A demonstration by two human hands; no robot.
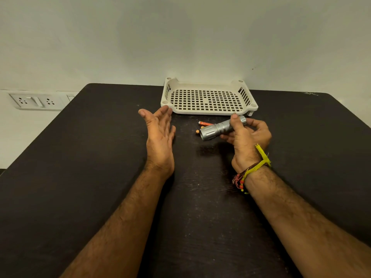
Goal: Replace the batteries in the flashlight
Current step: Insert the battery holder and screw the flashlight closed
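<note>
The flashlight [220, 128] is gripped assembled in the right hand [248, 135], near the tray [208, 83]; the left hand [159, 127] is spread empty. Batteries [203, 123] lie beyond; whether swapped cannot be told.

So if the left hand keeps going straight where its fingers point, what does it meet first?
Probably the near-left corner of the white basket; the left hand is open, fingertips close to it, though depth is unclear.

Tray [208, 112] blocks far edge, against wall. Batteries [203, 123] just before it, under flashlight [219, 128]. Table [80, 157] left, right, near side open.
</note>
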